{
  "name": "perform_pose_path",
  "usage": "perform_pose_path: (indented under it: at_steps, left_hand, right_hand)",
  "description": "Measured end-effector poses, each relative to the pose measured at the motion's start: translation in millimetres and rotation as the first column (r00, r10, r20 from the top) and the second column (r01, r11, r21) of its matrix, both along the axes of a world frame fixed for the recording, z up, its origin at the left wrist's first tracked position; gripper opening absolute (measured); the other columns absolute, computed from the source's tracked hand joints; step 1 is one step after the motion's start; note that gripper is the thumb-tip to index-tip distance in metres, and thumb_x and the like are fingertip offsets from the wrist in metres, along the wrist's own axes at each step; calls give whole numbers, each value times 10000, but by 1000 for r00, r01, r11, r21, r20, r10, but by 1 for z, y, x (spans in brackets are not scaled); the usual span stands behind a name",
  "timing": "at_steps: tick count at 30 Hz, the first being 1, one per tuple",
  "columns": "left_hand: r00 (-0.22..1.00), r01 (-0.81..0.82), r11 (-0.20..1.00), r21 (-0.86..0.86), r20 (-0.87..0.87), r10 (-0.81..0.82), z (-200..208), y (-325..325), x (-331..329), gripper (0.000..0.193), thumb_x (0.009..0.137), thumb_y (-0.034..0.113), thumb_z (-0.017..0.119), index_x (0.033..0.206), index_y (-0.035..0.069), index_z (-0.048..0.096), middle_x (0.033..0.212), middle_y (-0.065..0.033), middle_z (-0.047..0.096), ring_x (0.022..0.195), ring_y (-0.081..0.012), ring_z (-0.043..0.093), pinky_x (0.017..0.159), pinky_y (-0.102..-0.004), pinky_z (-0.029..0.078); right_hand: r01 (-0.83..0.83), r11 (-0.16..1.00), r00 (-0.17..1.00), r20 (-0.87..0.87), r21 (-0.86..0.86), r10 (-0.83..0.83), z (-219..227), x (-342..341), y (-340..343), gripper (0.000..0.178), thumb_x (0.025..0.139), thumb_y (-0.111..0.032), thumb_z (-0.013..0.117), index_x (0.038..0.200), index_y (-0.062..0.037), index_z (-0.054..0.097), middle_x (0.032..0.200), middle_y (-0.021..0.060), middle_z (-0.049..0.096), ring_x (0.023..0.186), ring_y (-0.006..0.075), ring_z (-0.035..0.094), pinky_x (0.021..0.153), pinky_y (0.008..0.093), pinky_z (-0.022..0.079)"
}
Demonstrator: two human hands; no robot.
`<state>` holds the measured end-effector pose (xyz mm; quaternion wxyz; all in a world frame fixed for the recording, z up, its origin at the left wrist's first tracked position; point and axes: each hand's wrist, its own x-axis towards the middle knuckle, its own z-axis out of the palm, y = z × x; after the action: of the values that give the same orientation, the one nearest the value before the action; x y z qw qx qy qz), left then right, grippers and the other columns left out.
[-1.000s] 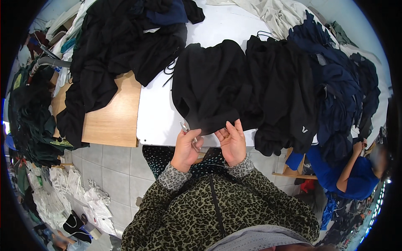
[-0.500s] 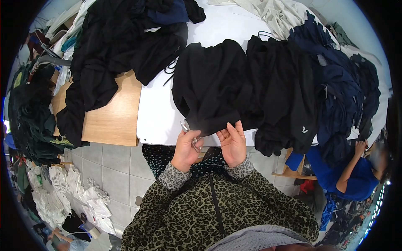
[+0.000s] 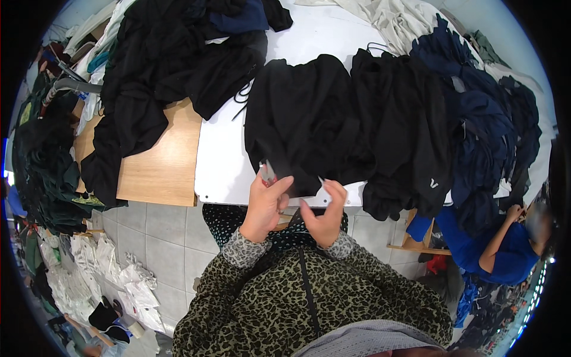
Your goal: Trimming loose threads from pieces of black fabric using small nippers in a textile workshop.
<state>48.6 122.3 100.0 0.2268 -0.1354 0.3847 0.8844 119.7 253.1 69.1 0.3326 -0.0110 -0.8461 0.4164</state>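
Note:
My left hand (image 3: 262,208) is closed around small metal thread snips (image 3: 267,171), whose tips point up past the fingers, over the near edge of a black garment (image 3: 303,119). That garment lies bunched on the white table, its hem near the front edge. My right hand (image 3: 326,217) is by the hem, its thumb spread away from bent fingers. A small pale pointed bit shows at the fingertips; I cannot make out what it is. To the right, touching the first garment, is another black garment (image 3: 404,119) with a small white mark.
Black clothing (image 3: 160,65) is heaped at the back left, over a wooden board (image 3: 157,160). Navy clothing (image 3: 482,131) is piled on the right. Pale cloth (image 3: 392,24) lies at the back of the white table (image 3: 223,160). A person in blue (image 3: 505,253) works at the far right.
My right hand has turned from palm up at the hem to thumb and bent fingers apart. My left hand, with the snips, has risen slightly over the black fabric.

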Motion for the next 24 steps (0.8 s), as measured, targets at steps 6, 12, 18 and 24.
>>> perform_pose_path:
  at_steps: [6,12,18,24]
  left_hand:
    - [887,331,870,-366,-195,-419,22,-1,-24,263,847,92,668,1072,10,559,887,-23,597,499,-28,456,393,-175,343]
    - [809,204,701,-684,-285,-514,11,-6,-43,187,857,152,655,922,-22,632,743,-1,615,635,-52,544,598,-196,446]
    - [805,80,794,-602,-431,-408,-3,4,-12,219,811,73,710,982,-6,598,849,26,578,742,-26,488,666,-181,435]
    - [873,60,834,-548,-377,-310,-15,12,0,166,851,77,675,965,-24,606,816,18,582,696,-31,503,611,-174,426]
  right_hand:
    - [-93,962,970,195,-258,146,11,-27,5,492,806,53,627,1266,1,462,970,112,592,906,191,598,815,291,480]
    - [-24,158,893,50,-987,447,21,-30,16,256,927,-12,517,1178,-52,545,892,2,596,826,93,581,744,251,485]
    - [-55,-6,903,-53,-998,426,13,-34,31,246,927,-33,521,1160,-4,592,1083,82,640,979,153,613,865,319,499]
    - [-65,-2,922,-61,-998,383,19,-37,24,310,876,31,565,1187,28,567,1077,110,637,963,173,618,858,302,500]
